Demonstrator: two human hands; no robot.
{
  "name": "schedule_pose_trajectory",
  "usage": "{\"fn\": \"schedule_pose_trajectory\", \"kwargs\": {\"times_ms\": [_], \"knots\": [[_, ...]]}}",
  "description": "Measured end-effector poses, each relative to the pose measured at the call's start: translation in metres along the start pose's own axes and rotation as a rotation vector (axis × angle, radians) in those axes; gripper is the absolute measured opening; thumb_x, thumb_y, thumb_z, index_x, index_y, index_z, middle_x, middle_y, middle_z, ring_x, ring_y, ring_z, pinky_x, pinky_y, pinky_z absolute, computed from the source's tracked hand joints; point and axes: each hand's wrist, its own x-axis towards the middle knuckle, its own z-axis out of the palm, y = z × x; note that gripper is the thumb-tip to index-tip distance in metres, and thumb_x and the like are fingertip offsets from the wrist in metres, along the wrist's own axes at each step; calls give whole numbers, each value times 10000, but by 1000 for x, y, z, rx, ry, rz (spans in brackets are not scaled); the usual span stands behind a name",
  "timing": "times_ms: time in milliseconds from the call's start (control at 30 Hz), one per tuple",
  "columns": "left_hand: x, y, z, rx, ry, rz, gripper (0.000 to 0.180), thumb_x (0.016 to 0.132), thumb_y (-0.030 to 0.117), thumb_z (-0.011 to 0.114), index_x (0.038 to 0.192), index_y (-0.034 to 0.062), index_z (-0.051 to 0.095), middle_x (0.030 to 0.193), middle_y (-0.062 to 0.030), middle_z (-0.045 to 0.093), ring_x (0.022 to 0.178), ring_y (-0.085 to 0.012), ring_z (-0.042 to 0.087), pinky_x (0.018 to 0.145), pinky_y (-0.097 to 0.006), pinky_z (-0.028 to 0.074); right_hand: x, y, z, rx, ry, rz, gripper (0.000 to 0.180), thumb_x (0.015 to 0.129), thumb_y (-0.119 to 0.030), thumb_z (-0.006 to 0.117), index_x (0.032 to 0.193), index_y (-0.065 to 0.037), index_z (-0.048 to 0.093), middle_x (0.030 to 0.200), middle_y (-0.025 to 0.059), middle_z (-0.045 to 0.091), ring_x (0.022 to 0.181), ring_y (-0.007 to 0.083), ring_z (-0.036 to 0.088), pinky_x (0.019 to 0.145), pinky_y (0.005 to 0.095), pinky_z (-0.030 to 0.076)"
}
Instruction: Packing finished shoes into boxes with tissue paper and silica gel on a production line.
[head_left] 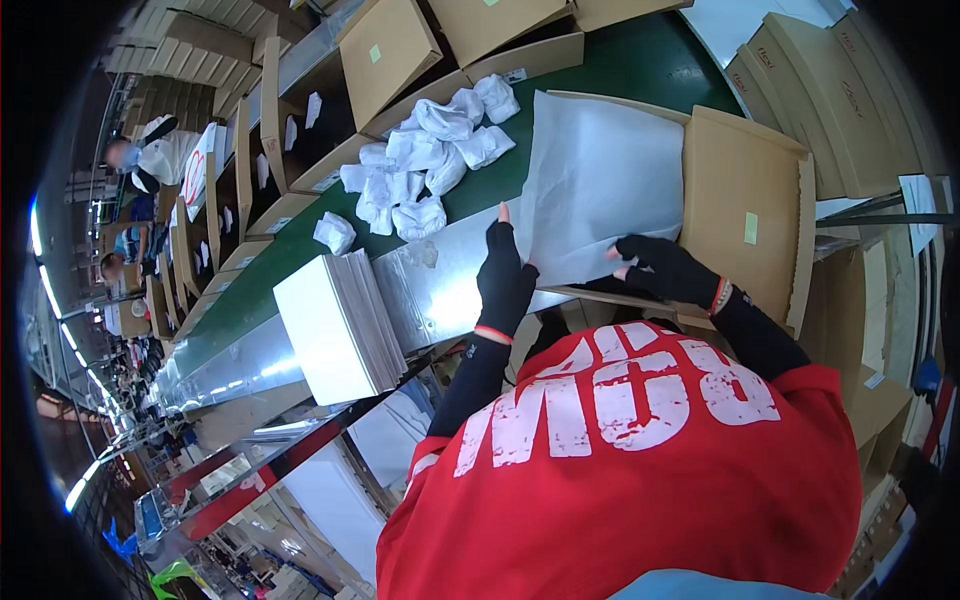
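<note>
In front of me lies an open brown cardboard box (748, 190), its lid folded out to the right. A sheet of pale tissue paper (605, 180) spreads over the box and hangs past its left side. My left hand (506, 277), in a black fingerless glove, is beside the paper's left edge, index finger stretched out and thumb apart. Gloved the same way, my right hand (665, 270) is over the paper's near right corner with its fingers apart. Whatever lies under the paper is hidden.
White wrapped bundles (420, 150) are heaped on the green belt (640, 62). A stack of white sheets or flat boards (335, 325) stands on the metal ledge (425, 295) to the left. Brown boxes (395, 60) line the far side; more boxes (815, 110) stand at the right.
</note>
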Motion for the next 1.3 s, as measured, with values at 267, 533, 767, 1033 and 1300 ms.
{"fn": "schedule_pose_trajectory", "kwargs": {"times_ms": [267,533,767,1033,1300], "knots": [[-13,34,43,-90,-16,355,873,760,201,738,1459,29,245,1406,-241,381,1243,-415,427,1024,-431,375,17,-29,13,-121,-331,122,457,887,-400,622,1145,-23,625,1043,161,661,947,282,631,846,341,466],[-19,40,50,83,-356,658,508,732,196,743,1192,63,573,1066,-148,583,1005,-340,545,883,-423,433,-87,39,-87,95,949,43,276,956,-182,552,1158,1,595,1049,38,636,965,114,570,876,268,454],[7,-3,103,99,-720,952,429,725,164,698,1130,59,606,1042,-143,635,952,-327,607,810,-402,487,-281,150,-77,109,788,713,649,905,-435,591,1346,22,453,1323,173,526,1214,261,503,1032,347,371],[54,-37,8,317,-775,1041,323,768,28,588,1062,120,687,921,-91,681,775,-264,653,672,-368,513,-196,-56,-52,411,844,93,617,921,-396,572,1379,-13,417,1261,89,545,904,110,609,653,271,509],[76,-57,-43,446,-340,1046,247,761,43,560,962,113,687,785,-71,664,708,-261,625,661,-375,486,-52,-93,-113,161,925,-42,816,841,-418,680,1446,-29,294,1190,89,558,879,122,612,553,227,508]]}}
